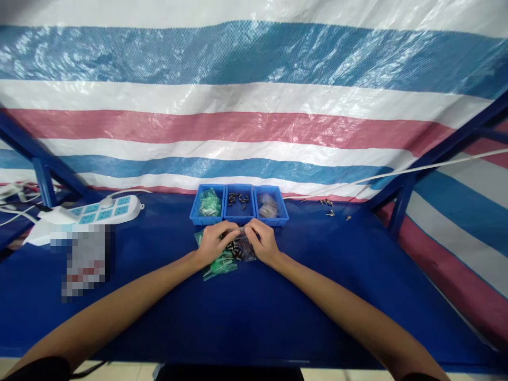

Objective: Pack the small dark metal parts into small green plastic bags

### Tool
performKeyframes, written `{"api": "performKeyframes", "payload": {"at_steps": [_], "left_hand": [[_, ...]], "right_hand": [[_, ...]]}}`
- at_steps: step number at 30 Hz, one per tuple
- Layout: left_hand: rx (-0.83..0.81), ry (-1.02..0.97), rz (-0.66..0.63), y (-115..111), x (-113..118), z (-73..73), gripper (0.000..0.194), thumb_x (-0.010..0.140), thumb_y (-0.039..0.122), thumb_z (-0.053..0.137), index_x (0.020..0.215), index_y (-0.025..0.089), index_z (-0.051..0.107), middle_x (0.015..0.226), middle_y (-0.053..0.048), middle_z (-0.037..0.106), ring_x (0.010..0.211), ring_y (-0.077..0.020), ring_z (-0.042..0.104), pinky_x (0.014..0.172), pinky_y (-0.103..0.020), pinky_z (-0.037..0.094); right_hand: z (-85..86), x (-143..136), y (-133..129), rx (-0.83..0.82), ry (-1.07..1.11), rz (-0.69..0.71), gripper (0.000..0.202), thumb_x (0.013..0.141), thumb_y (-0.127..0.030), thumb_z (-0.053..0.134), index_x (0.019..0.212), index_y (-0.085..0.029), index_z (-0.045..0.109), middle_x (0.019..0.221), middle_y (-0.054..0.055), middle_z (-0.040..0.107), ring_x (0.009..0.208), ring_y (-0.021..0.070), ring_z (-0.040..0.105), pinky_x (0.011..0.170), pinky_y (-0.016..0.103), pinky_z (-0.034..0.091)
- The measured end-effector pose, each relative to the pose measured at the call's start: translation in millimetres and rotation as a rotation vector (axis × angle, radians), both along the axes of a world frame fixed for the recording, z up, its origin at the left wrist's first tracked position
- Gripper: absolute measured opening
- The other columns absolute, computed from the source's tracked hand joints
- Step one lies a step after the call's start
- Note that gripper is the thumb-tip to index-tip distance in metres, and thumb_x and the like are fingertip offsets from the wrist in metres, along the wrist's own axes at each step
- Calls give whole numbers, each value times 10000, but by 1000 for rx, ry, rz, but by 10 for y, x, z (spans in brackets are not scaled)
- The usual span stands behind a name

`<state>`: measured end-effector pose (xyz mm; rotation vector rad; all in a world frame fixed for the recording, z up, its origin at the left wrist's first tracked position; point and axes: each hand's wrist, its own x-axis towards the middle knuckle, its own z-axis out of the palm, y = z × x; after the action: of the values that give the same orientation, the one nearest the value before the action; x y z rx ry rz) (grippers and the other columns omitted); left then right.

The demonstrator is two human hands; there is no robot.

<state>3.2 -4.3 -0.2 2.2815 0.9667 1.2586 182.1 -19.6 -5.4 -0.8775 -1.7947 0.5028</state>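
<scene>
While the left hand (212, 245) and right hand (265, 245) faced each other, both grips pinched what looked like a clear bag (240, 229), probably to steady it; metal fittings (237, 251) lay at six o'clock, blue trays (239, 219) handily at twelve.

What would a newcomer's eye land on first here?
Probably the huge striped plastic sheet in white, blue and red, hanging behind the table. Next, the three small blue plastic bins in a row at the dark blue table's back edge. Just in front of them, the bare left hand and right hand nearly meet above green-tinted plastic bags.
</scene>
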Motion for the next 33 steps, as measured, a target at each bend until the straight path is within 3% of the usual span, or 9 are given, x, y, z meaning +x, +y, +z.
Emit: {"api": "performKeyframes", "payload": {"at_steps": [5,14,33], "left_hand": [[-8,2,19,-4,-18,-12,212,904,313,530,838,154,654,728,-21,671,641,-119,615,644,-210,475],[13,-21,18,-15,11,39,223,879,320,567,760,146,641,664,-5,659,563,-96,582,577,-190,456],[-30,-51,33,-12,5,-10,173,874,310,570,837,158,644,655,8,660,545,-93,587,553,-184,453]], "right_hand": [[-52,-4,1,7,-43,34,129,919,-275,471,904,-181,558,733,11,537,632,130,505,602,250,412],[-32,-13,-9,28,-60,-3,137,919,-257,464,858,-182,561,722,10,534,633,132,506,621,254,407],[-34,3,5,47,-30,14,176,928,-251,460,849,-177,598,719,27,555,650,143,521,621,274,421]]}}
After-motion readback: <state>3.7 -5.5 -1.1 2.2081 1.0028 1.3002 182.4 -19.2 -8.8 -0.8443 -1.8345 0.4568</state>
